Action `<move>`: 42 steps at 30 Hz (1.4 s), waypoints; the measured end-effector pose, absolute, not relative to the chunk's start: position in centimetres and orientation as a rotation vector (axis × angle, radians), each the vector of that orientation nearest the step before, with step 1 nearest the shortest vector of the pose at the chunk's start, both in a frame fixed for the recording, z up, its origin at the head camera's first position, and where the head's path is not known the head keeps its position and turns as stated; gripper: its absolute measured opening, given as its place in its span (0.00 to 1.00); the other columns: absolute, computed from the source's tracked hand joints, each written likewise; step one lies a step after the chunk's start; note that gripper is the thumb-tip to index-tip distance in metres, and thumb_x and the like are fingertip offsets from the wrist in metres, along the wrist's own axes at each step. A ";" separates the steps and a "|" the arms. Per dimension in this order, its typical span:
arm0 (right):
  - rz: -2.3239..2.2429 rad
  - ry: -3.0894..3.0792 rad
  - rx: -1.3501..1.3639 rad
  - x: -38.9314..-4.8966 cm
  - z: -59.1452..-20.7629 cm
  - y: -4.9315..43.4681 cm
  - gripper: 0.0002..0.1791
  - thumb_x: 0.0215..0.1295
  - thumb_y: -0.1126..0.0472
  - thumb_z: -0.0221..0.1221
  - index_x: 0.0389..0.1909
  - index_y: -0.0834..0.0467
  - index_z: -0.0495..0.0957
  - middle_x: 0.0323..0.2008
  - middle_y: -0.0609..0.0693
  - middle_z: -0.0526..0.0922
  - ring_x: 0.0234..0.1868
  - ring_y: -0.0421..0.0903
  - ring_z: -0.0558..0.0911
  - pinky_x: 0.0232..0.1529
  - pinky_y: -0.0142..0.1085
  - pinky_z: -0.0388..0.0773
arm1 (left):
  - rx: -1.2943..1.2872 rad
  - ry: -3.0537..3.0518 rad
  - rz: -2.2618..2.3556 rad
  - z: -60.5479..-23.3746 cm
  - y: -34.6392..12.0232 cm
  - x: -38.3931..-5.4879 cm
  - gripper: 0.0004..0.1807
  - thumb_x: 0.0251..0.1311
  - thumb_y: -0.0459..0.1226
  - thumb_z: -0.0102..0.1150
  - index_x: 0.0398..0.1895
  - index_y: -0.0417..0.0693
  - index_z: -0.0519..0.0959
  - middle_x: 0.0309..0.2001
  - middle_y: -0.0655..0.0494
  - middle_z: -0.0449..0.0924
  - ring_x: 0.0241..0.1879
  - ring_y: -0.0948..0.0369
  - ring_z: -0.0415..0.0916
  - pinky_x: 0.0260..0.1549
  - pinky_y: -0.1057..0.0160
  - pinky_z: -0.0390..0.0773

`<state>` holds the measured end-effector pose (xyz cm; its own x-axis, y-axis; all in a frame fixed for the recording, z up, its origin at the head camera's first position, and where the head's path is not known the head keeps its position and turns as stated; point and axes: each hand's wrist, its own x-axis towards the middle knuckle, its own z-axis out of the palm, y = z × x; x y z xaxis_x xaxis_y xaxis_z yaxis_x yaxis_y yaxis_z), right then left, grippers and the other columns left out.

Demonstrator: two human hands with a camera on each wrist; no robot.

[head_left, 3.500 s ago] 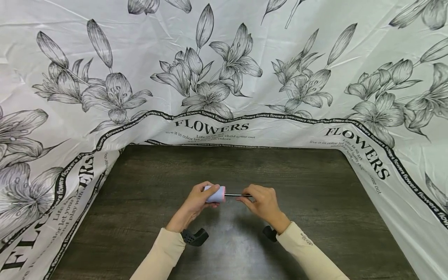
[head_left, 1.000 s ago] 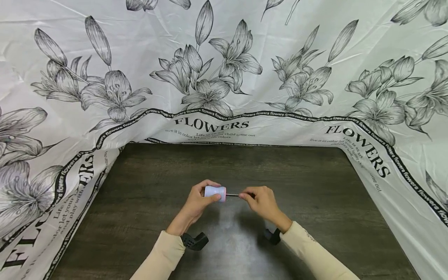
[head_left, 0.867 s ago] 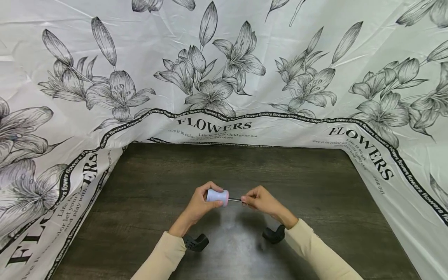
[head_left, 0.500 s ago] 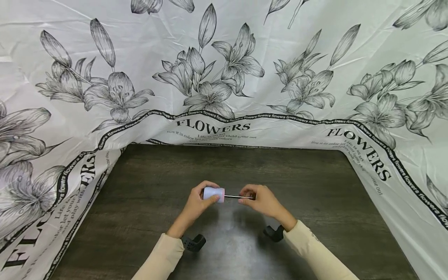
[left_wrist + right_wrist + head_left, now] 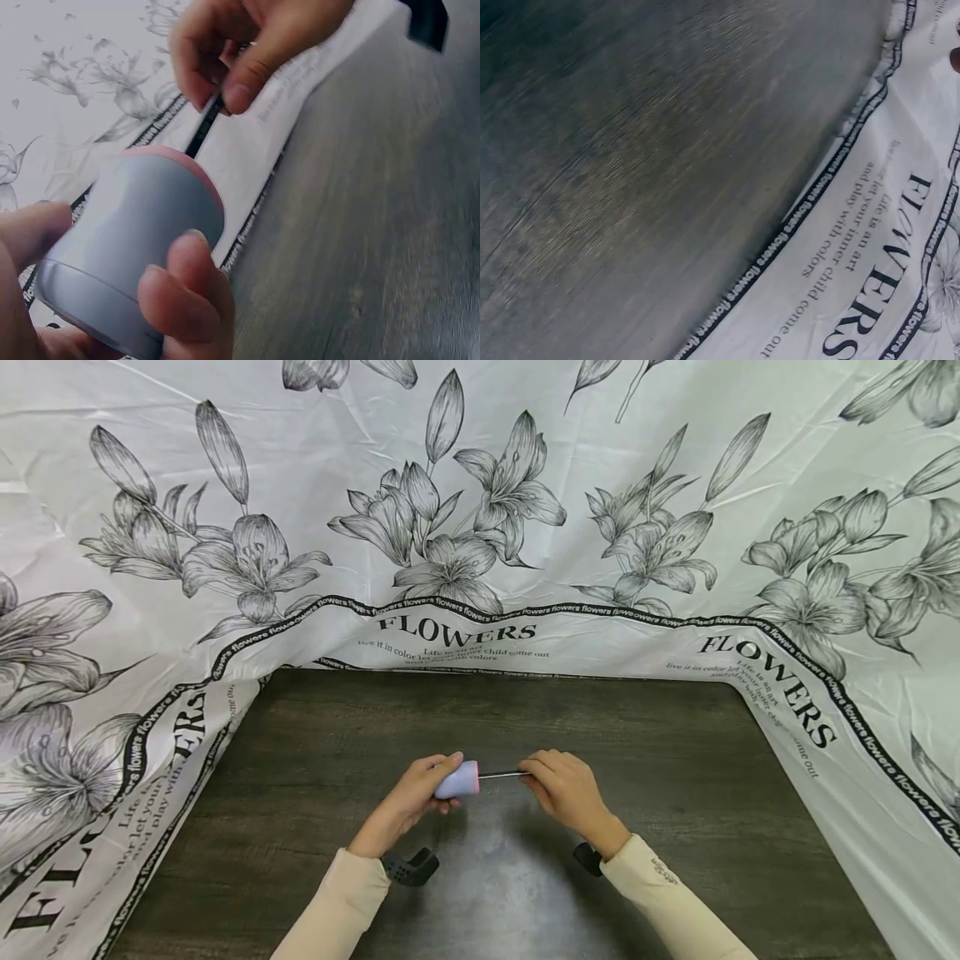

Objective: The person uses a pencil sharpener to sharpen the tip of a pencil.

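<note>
My left hand (image 5: 408, 797) grips a small lavender pencil sharpener (image 5: 456, 779) with a pink rim, held sideways above the table. Its thumb lies along the top; in the left wrist view the fingers (image 5: 187, 300) wrap around the sharpener's lower part. A slim black pencil (image 5: 498, 774) runs into the pink-rimmed end, so its tip is hidden. At the pencil's outer end, my right hand (image 5: 570, 789) pinches it between thumb and fingers, the back of the hand turned up. Only a bit of a finger (image 5: 955, 60) shows at the right wrist view's edge.
Below both hands is a dark wood-grain table (image 5: 360, 710). White cloth (image 5: 570, 527) printed with black flowers and lettering hangs along the back and both sides. Black wrist mounts (image 5: 411, 867) sit at both wrists.
The left hand has rolled, bringing its thumb on top of the sharpener. The right hand has turned palm-down; its fingers, loosened half a second ago, now pinch the pencil. The pencil tilts slightly upward.
</note>
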<state>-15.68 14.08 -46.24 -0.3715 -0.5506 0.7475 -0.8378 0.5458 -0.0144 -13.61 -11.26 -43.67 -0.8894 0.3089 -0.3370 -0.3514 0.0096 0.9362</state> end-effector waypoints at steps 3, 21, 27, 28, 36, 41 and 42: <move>0.490 -1.976 1.107 -15.8 -46.5 14.0 0.11 0.71 0.57 0.53 0.35 0.58 0.81 0.32 0.46 0.82 0.25 0.40 0.77 0.22 0.30 0.68 | -0.015 1.777 1.940 -43.5 -11.4 -13.7 0.31 0.71 0.49 0.44 0.59 0.27 0.65 0.30 0.51 0.72 0.20 0.67 0.74 0.20 0.73 0.71; 0.676 -2.118 0.959 -14.9 -46.8 13.7 0.06 0.52 0.58 0.69 0.25 0.54 0.81 0.19 0.42 0.79 0.14 0.33 0.69 0.14 0.23 0.62 | 0.058 1.882 2.102 -44.5 -9.7 -13.6 0.18 0.63 0.31 0.58 0.53 0.30 0.71 0.48 0.45 0.68 0.38 0.59 0.70 0.33 0.67 0.77; 0.834 -2.517 0.908 -14.4 -45.8 13.5 0.07 0.59 0.57 0.64 0.22 0.50 0.81 0.13 0.39 0.74 0.12 0.27 0.58 0.13 0.21 0.51 | 0.313 1.963 2.138 -45.3 -9.9 -13.4 0.16 0.55 0.25 0.62 0.45 0.26 0.71 0.46 0.39 0.70 0.37 0.60 0.69 0.33 0.68 0.75; 0.908 -2.591 0.904 -14.4 -45.5 13.6 0.09 0.62 0.57 0.62 0.22 0.50 0.81 0.12 0.39 0.72 0.11 0.27 0.56 0.13 0.22 0.50 | 0.354 1.986 2.133 -45.3 -10.0 -13.4 0.16 0.54 0.24 0.63 0.44 0.26 0.71 0.47 0.37 0.70 0.37 0.60 0.70 0.33 0.68 0.76; 1.357 -2.939 0.916 -15.7 -44.3 14.4 0.13 0.70 0.55 0.54 0.27 0.53 0.82 0.10 0.41 0.66 0.10 0.32 0.58 0.15 0.27 0.57 | 0.493 2.099 2.089 -45.4 -9.9 -13.4 0.17 0.51 0.24 0.66 0.43 0.28 0.73 0.54 0.26 0.68 0.40 0.61 0.74 0.35 0.68 0.77; 1.143 -2.809 0.956 -15.6 -44.7 14.2 0.07 0.65 0.53 0.59 0.36 0.52 0.81 0.23 0.42 0.79 0.16 0.31 0.66 0.20 0.28 0.66 | 0.341 2.154 2.050 -45.4 -10.2 -13.6 0.17 0.56 0.28 0.64 0.48 0.32 0.75 0.50 0.33 0.72 0.37 0.61 0.73 0.34 0.67 0.77; 1.083 -2.758 0.964 -15.5 -44.8 14.2 0.07 0.64 0.53 0.61 0.38 0.52 0.81 0.26 0.43 0.81 0.18 0.32 0.69 0.20 0.28 0.67 | 0.290 2.162 2.037 -45.4 -10.3 -13.7 0.16 0.58 0.30 0.63 0.49 0.33 0.75 0.49 0.36 0.72 0.37 0.61 0.73 0.33 0.66 0.77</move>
